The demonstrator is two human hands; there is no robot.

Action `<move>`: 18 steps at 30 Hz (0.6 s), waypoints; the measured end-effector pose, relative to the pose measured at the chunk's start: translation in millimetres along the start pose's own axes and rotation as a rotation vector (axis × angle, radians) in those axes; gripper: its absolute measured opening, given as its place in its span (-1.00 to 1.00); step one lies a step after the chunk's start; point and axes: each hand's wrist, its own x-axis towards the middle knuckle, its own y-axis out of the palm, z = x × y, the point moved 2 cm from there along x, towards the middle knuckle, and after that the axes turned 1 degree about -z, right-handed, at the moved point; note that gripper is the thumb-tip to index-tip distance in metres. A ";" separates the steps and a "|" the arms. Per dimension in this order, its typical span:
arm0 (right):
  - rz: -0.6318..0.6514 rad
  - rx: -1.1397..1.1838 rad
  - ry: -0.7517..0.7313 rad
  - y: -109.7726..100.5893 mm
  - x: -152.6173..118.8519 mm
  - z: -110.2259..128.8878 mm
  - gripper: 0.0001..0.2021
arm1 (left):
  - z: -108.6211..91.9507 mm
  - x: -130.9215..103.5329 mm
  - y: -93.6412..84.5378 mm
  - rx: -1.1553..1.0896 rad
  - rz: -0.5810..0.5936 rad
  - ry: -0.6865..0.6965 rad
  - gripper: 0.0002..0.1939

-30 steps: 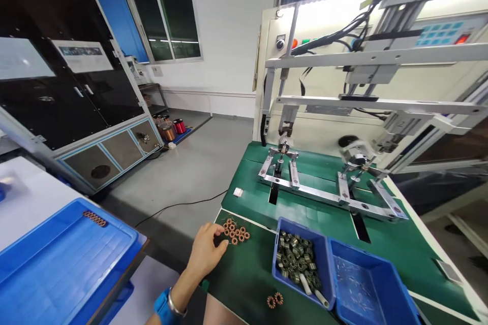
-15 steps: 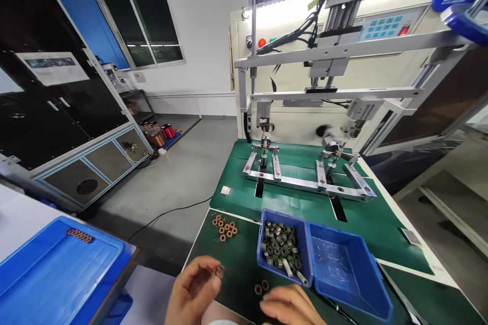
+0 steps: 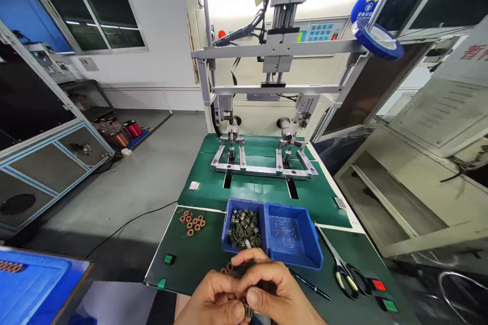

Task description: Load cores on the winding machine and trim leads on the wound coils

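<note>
My left hand [image 3: 213,299] and my right hand [image 3: 284,292] meet at the table's near edge, fingers closed together. A small copper-wound ring coil [image 3: 248,309] is pinched between them, mostly covered by the fingertips. Just beyond my fingers lie wound ring coils [image 3: 227,267], partly hidden. A loose group of copper-wound coils [image 3: 196,223] rests farther off to the left on the green mat. Past my hands stands a blue bin [image 3: 225,236] filled with dark ring-shaped parts, and a pale stick pokes out of it. Beside it, a second blue bin [image 3: 314,244] holds thin wire scraps.
Scissors [image 3: 336,260] and a dark pen [image 3: 310,284] lie to the right. Green [image 3: 389,305] and red [image 3: 378,285] buttons sit at the right edge, another green button [image 3: 168,259] at left. Behind stands a machine with a metal fixture [image 3: 263,170]. A blue tray [image 3: 46,269] is far left.
My hands, apart before, have come together around the coil. The right hand has moved in to meet the left. The view has turned to the right, bringing the scissors into sight.
</note>
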 end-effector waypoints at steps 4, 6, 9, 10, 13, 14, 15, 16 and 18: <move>-0.037 -0.029 0.005 -5.5 -4.4 6.0 -0.64 | 7.0 9.3 10.2 -0.105 0.099 -0.039 -0.61; -0.057 -0.092 -0.030 -8.9 -7.8 6.0 -0.63 | 10.7 14.0 14.4 -0.099 0.123 -0.053 -0.57; -0.142 -0.175 -0.109 -12.8 -14.0 3.3 -0.66 | 11.7 18.7 19.4 -0.041 0.067 0.008 -0.51; -0.170 -0.212 -0.132 -13.2 -16.1 2.2 -0.69 | 11.1 19.6 20.4 -0.039 0.026 0.039 -0.51; -0.222 -0.351 -0.183 -12.9 -20.9 0.0 -0.70 | 9.4 20.8 23.0 -0.035 -0.037 0.092 -0.51; -0.228 -0.393 -0.191 -12.6 -21.8 -0.3 -0.68 | 8.8 20.9 24.1 -0.025 -0.030 0.093 -0.50; -0.234 -0.424 -0.196 -12.5 -22.4 -0.3 -0.66 | 8.0 21.0 25.5 -0.017 -0.004 0.085 -0.50; -0.236 -0.446 -0.203 -12.5 -22.9 0.1 -0.63 | 6.9 20.8 27.3 -0.012 0.032 0.073 -0.49; -0.226 -0.489 -0.225 -12.9 -23.4 2.0 -0.59 | 3.9 20.2 30.6 0.016 0.082 0.042 -0.47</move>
